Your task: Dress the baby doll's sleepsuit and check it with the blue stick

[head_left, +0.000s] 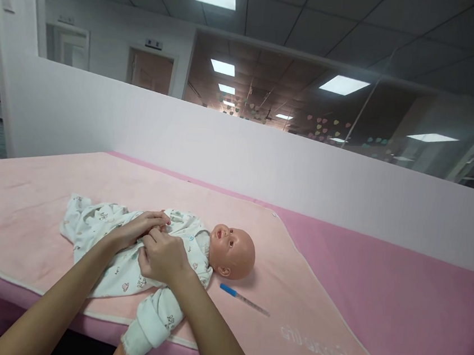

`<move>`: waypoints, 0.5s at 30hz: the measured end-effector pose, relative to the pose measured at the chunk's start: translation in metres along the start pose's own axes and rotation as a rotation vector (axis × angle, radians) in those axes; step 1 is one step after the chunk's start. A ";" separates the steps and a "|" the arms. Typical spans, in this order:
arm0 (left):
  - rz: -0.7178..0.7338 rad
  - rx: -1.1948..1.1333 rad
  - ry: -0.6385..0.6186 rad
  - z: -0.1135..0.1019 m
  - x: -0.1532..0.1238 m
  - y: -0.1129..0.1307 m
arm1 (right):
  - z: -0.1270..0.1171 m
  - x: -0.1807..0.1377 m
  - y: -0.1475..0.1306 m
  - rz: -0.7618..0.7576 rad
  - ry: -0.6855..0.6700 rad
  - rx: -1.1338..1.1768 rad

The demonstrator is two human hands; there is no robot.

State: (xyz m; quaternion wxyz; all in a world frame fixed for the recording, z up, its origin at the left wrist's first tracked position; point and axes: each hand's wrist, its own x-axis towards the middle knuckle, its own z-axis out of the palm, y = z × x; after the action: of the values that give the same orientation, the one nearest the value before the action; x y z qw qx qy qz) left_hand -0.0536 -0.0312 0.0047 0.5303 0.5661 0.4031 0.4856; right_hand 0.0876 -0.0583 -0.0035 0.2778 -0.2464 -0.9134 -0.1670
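Left of centre, left hand (141, 226) and right hand (165, 257) met on the doll's (237, 252) gown (125, 273). Fingers were bent; couldn't tell whether gripping cloth.

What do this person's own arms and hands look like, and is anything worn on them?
The left forearm and right forearm are slender, with no sleeves, watch or bracelet showing. The left hand and right hand are ungloved. Nail details are too small to tell.
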 end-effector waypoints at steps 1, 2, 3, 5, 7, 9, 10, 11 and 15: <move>0.010 -0.014 0.015 0.000 0.000 0.000 | 0.001 0.001 0.000 0.033 0.003 0.028; 0.012 -0.033 0.028 0.000 -0.001 0.001 | 0.001 0.002 0.000 0.065 0.008 0.059; 0.009 -0.056 0.040 -0.001 -0.001 0.001 | 0.000 0.002 0.000 0.095 0.014 0.092; 0.003 -0.099 0.057 -0.004 -0.004 0.001 | -0.002 0.001 0.001 0.143 0.023 0.156; 0.020 -0.107 0.070 -0.010 -0.010 0.002 | -0.005 -0.001 0.002 0.192 0.030 0.212; 0.045 -0.060 0.070 -0.018 -0.020 0.003 | -0.006 -0.001 0.003 0.232 0.026 0.263; 0.043 -0.016 0.047 -0.021 -0.027 0.004 | -0.006 -0.001 0.004 0.243 0.020 0.283; 0.027 0.027 0.016 -0.025 -0.034 0.005 | -0.006 -0.001 0.004 0.249 0.013 0.300; 0.039 0.122 -0.111 -0.031 -0.056 0.006 | -0.003 0.000 0.006 0.247 0.001 0.318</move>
State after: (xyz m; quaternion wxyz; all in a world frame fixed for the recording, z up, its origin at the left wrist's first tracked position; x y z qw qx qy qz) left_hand -0.0960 -0.0795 0.0028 0.5068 0.6312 0.3906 0.4384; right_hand 0.0923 -0.0550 0.0001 0.3323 -0.3093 -0.8909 0.0147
